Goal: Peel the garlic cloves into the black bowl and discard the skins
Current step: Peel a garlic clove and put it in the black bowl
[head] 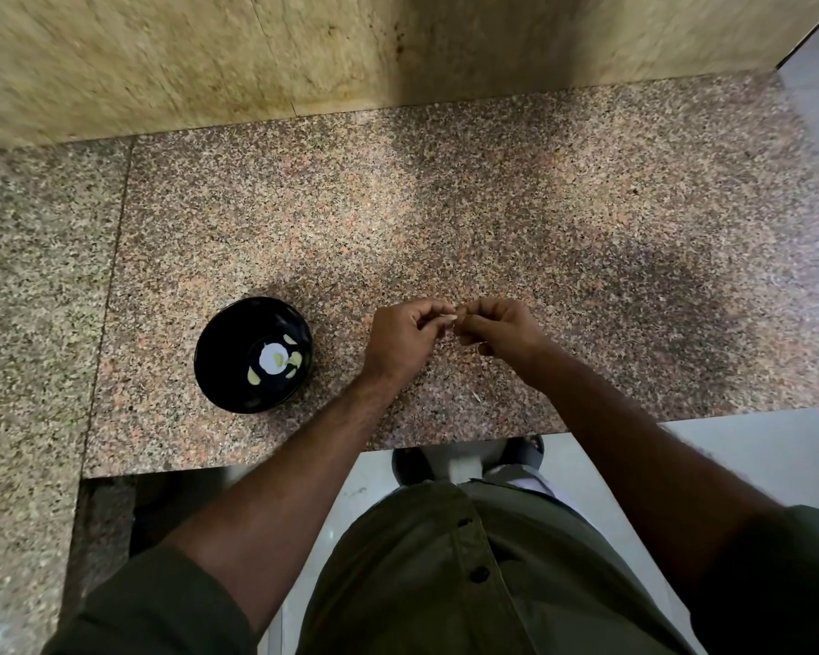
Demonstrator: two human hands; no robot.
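A black bowl (pixel 218 361) stands on the speckled granite counter, left of my hands, with several pale peeled garlic cloves (pixel 295 358) lying in its bottom. My left hand (pixel 405 340) and my right hand (pixel 502 330) meet just above the counter, to the right of the bowl. Both pinch a small pale garlic clove (pixel 448 317) between their fingertips. Most of the clove is hidden by the fingers. A thin pale scrap of skin (pixel 476 396) lies on the counter below my right wrist.
The granite counter (pixel 587 238) stretches far to the right and back to a yellowish stone wall (pixel 256 59). Its front edge runs just under my forearms, with pale floor (pixel 752 456) and my shoes below. A second slab adjoins at the left.
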